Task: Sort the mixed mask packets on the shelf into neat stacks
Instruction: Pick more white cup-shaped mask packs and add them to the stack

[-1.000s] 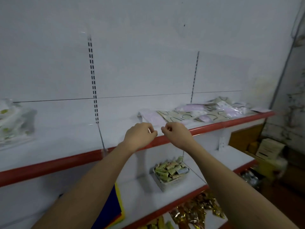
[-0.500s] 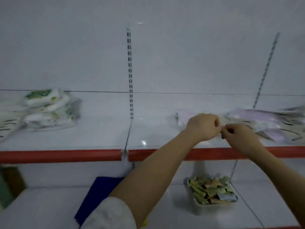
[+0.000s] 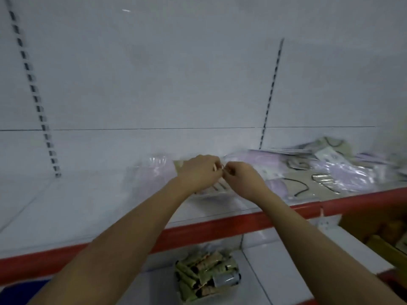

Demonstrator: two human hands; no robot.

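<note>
Head: packet (image 3: 217, 190) under both hands (image 3: 222, 172)

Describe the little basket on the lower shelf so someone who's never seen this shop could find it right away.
Start at the long red-edged shelf where the mask packets lie. On the white shelf below it, directly beneath the person's forearms, sits a small white basket. It alone is crammed with small green and tan wrapped packets.

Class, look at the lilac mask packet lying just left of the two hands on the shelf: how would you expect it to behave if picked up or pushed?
The lilac mask packet looks thin and flat, so it is probably light and floppy, sagging if held by one edge. Its clear wrapper shows glare, suggesting a slick film that may slide easily on the smooth white shelf. Being flat, it is unlikely to roll or tip.
</note>
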